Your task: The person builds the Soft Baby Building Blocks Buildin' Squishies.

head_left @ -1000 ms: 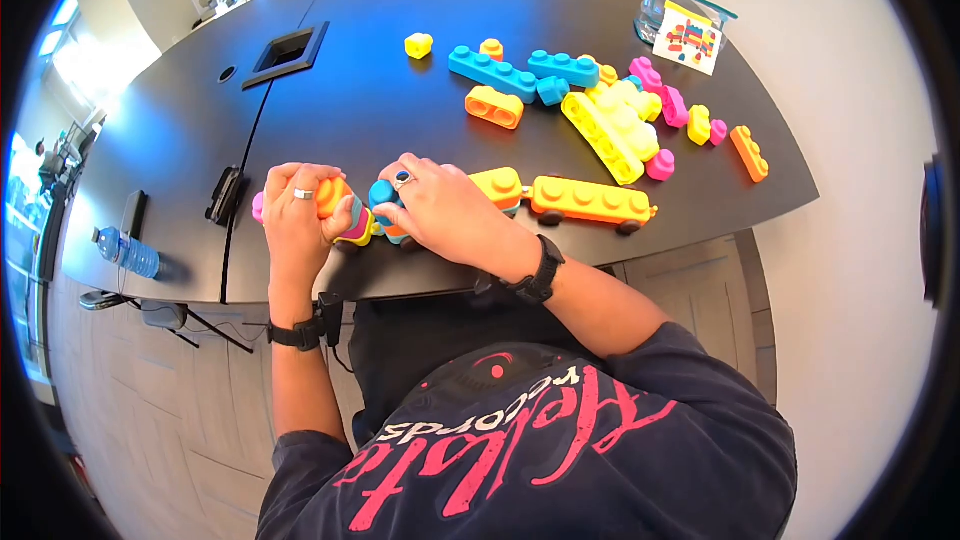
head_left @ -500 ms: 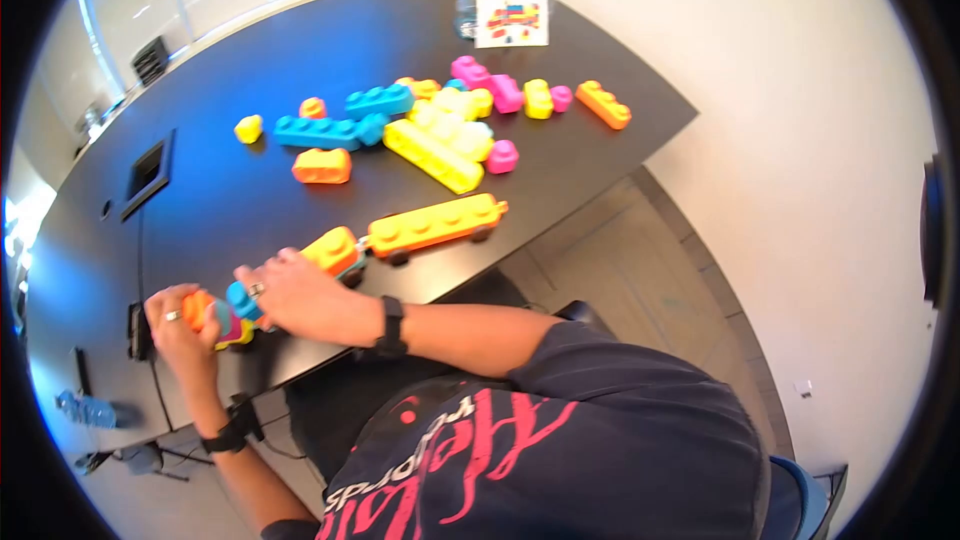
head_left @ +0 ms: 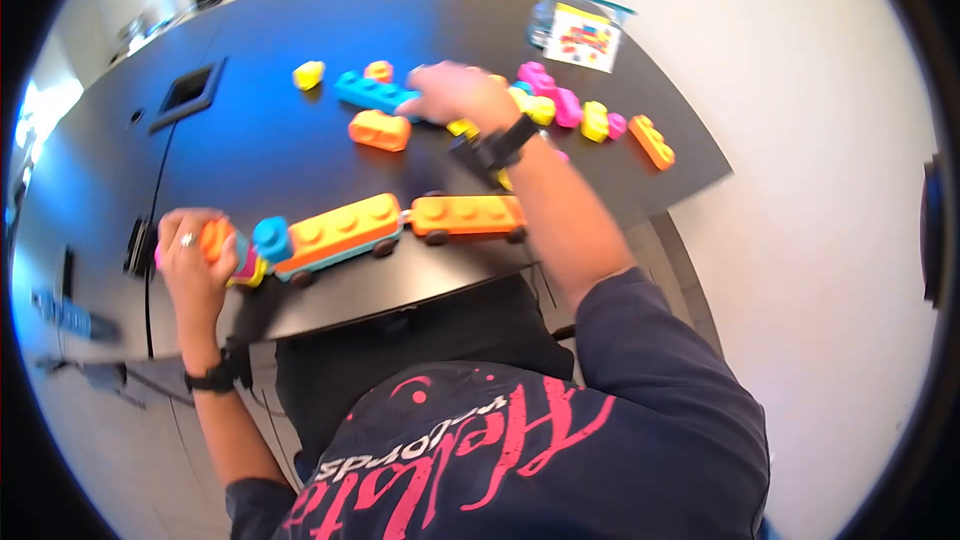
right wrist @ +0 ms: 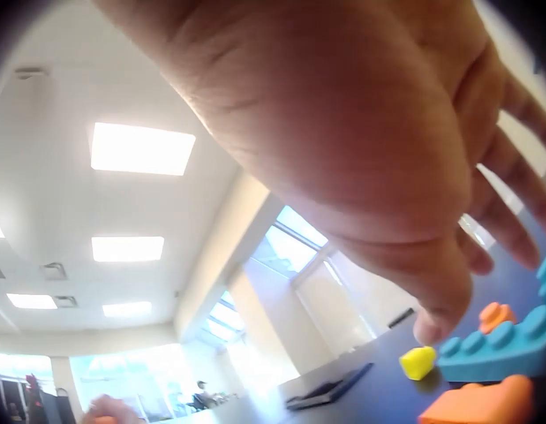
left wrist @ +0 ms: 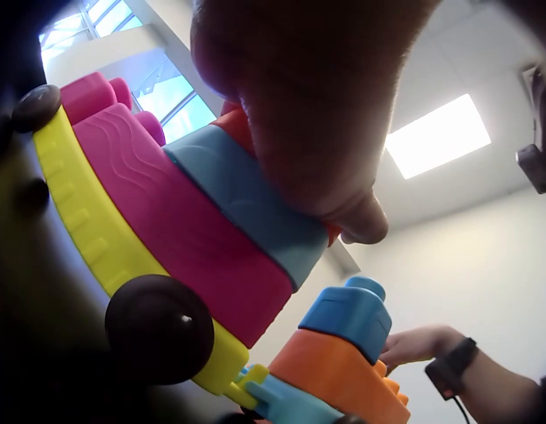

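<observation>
My left hand (head_left: 195, 260) grips the stacked blocks of a toy train's front car. In the left wrist view that car has a yellow wheeled base (left wrist: 101, 243), a magenta block (left wrist: 180, 230) and a grey-blue block (left wrist: 246, 199), with the thumb against the upper part. Hooked on behind is a car with a long orange block (head_left: 345, 225) and a small blue block (head_left: 271, 238) at its front end. Another orange car (head_left: 465, 215) trails it. Over the loose blocks my right hand (head_left: 462, 95) reaches with fingers spread, near a long blue block (head_left: 370, 92); it hides part of the pile.
An orange block (head_left: 380, 130) and a yellow block (head_left: 309, 75) lie left of the pile. Magenta blocks (head_left: 567, 108) and an orange block (head_left: 652, 142) lie to its right. A clear bag (head_left: 540, 25) with a picture card (head_left: 583, 38) stands behind. A bottle (head_left: 62, 312) is far left.
My right hand has left the blue block on the train and moved forward and right to the loose blocks. The left hand keeps its grip on the front car. The head view has shifted.
</observation>
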`<control>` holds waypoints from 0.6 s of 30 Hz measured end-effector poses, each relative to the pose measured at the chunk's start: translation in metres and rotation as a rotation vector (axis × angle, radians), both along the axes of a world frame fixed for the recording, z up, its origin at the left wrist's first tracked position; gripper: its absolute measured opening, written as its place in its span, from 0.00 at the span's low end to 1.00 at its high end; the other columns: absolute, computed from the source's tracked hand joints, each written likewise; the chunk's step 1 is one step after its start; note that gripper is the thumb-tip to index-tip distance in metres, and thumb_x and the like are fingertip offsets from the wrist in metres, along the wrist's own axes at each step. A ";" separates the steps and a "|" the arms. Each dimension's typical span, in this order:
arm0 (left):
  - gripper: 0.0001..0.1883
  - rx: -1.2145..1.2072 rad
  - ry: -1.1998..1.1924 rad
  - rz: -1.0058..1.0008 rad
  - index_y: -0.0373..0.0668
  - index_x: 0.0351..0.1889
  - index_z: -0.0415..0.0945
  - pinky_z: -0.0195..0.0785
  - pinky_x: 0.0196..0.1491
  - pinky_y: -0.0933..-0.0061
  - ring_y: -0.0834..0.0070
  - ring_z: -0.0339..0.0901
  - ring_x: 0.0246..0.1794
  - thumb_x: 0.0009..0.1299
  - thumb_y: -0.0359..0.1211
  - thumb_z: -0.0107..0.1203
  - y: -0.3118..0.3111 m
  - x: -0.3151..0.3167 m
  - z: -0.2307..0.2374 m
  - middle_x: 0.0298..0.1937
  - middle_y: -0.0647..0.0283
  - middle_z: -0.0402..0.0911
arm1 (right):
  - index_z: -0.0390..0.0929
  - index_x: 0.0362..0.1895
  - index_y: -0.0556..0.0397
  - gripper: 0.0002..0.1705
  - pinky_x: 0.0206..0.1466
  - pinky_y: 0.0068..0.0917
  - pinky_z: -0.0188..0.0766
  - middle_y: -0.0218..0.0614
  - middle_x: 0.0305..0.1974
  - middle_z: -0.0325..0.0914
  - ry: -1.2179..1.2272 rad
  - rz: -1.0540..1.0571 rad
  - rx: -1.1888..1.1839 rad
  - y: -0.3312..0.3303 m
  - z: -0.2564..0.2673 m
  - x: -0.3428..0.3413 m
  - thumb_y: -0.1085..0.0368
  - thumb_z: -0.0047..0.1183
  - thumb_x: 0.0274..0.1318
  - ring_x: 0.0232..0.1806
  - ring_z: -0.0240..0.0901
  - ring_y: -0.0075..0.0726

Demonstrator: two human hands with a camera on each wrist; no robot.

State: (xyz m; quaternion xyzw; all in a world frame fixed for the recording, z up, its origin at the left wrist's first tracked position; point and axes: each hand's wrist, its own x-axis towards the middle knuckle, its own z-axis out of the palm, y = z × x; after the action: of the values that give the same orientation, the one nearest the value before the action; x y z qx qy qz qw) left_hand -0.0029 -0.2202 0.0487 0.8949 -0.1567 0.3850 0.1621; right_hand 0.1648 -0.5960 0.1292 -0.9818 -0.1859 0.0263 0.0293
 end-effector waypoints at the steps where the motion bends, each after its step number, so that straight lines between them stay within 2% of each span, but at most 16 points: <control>1: 0.13 -0.011 -0.004 0.017 0.41 0.45 0.80 0.73 0.53 0.57 0.55 0.78 0.50 0.62 0.29 0.66 -0.002 -0.001 0.002 0.44 0.57 0.82 | 0.83 0.60 0.51 0.30 0.59 0.50 0.78 0.48 0.57 0.85 0.031 -0.020 -0.013 0.003 0.005 0.021 0.41 0.60 0.68 0.59 0.82 0.56; 4: 0.12 -0.069 -0.021 0.022 0.42 0.41 0.81 0.73 0.52 0.58 0.58 0.79 0.50 0.60 0.28 0.67 -0.005 -0.002 0.003 0.42 0.58 0.83 | 0.82 0.61 0.51 0.30 0.60 0.48 0.78 0.47 0.58 0.85 -0.037 0.045 0.008 0.008 -0.023 0.069 0.42 0.61 0.68 0.60 0.82 0.55; 7: 0.11 -0.067 -0.056 0.015 0.43 0.41 0.81 0.73 0.51 0.59 0.60 0.78 0.49 0.60 0.29 0.67 -0.005 -0.001 0.003 0.39 0.61 0.83 | 0.82 0.60 0.53 0.29 0.62 0.46 0.77 0.46 0.57 0.86 0.055 0.115 -0.094 0.018 -0.040 0.094 0.44 0.62 0.68 0.59 0.82 0.54; 9: 0.11 -0.060 -0.049 0.004 0.43 0.41 0.81 0.73 0.51 0.60 0.60 0.78 0.49 0.61 0.31 0.67 -0.004 0.000 0.002 0.39 0.62 0.84 | 0.81 0.63 0.50 0.31 0.62 0.51 0.78 0.46 0.60 0.85 0.048 0.019 -0.068 0.023 -0.054 0.111 0.44 0.64 0.66 0.61 0.82 0.54; 10: 0.11 -0.052 -0.054 0.004 0.43 0.41 0.81 0.73 0.51 0.60 0.60 0.78 0.49 0.61 0.32 0.67 -0.005 0.000 0.003 0.38 0.62 0.84 | 0.83 0.59 0.46 0.25 0.63 0.51 0.78 0.44 0.59 0.86 0.006 -0.020 -0.061 0.029 -0.044 0.101 0.47 0.63 0.65 0.61 0.82 0.53; 11: 0.11 -0.045 -0.053 0.002 0.43 0.41 0.81 0.73 0.51 0.60 0.60 0.78 0.49 0.61 0.32 0.67 -0.003 0.000 0.003 0.38 0.62 0.84 | 0.83 0.59 0.46 0.25 0.63 0.51 0.78 0.44 0.59 0.86 0.006 -0.021 -0.053 0.031 -0.038 0.104 0.47 0.63 0.65 0.61 0.82 0.53; 12: 0.11 -0.048 -0.047 0.000 0.43 0.41 0.81 0.73 0.51 0.59 0.60 0.78 0.49 0.61 0.32 0.67 -0.002 -0.001 0.003 0.38 0.62 0.84 | 0.84 0.57 0.44 0.21 0.63 0.50 0.79 0.44 0.58 0.86 -0.057 -0.077 0.041 0.029 -0.029 0.108 0.50 0.62 0.65 0.61 0.82 0.53; 13: 0.11 -0.053 -0.041 -0.008 0.43 0.41 0.81 0.73 0.51 0.59 0.60 0.78 0.49 0.61 0.33 0.67 -0.003 0.000 0.002 0.39 0.63 0.84 | 0.86 0.55 0.42 0.18 0.63 0.50 0.79 0.44 0.57 0.87 -0.122 -0.140 0.132 0.022 -0.021 0.114 0.53 0.61 0.64 0.61 0.83 0.53; 15: 0.11 -0.070 -0.014 -0.007 0.44 0.41 0.81 0.72 0.51 0.58 0.60 0.78 0.49 0.62 0.32 0.66 -0.008 -0.003 0.006 0.40 0.63 0.84 | 0.86 0.52 0.42 0.15 0.62 0.49 0.79 0.45 0.55 0.87 -0.285 -0.153 0.154 -0.007 -0.005 0.126 0.59 0.58 0.63 0.60 0.83 0.54; 16: 0.10 -0.063 -0.013 -0.003 0.44 0.41 0.81 0.72 0.52 0.58 0.60 0.78 0.50 0.62 0.32 0.66 -0.007 -0.003 0.005 0.40 0.63 0.84 | 0.87 0.51 0.42 0.15 0.60 0.50 0.80 0.46 0.54 0.87 -0.282 -0.199 0.148 -0.022 0.010 0.122 0.62 0.55 0.62 0.58 0.84 0.55; 17: 0.10 -0.057 -0.012 0.003 0.44 0.41 0.80 0.71 0.53 0.58 0.60 0.78 0.50 0.62 0.31 0.66 -0.006 -0.002 0.004 0.40 0.63 0.84 | 0.87 0.49 0.46 0.15 0.56 0.47 0.81 0.45 0.48 0.89 -0.301 -0.183 0.090 -0.051 0.011 0.142 0.59 0.59 0.59 0.53 0.86 0.49; 18: 0.10 -0.059 -0.006 -0.006 0.44 0.41 0.80 0.70 0.53 0.58 0.60 0.77 0.51 0.63 0.31 0.64 -0.005 -0.001 0.003 0.40 0.62 0.83 | 0.86 0.48 0.49 0.15 0.51 0.45 0.81 0.44 0.45 0.89 -0.209 -0.189 -0.002 -0.072 0.023 0.132 0.57 0.62 0.59 0.48 0.87 0.47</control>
State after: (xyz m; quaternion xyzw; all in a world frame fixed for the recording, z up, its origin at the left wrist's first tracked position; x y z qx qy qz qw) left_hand -0.0043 -0.2254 0.0516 0.8881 -0.1486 0.3917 0.1891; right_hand 0.2965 -0.6680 0.1520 -0.9923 -0.0948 -0.0787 0.0113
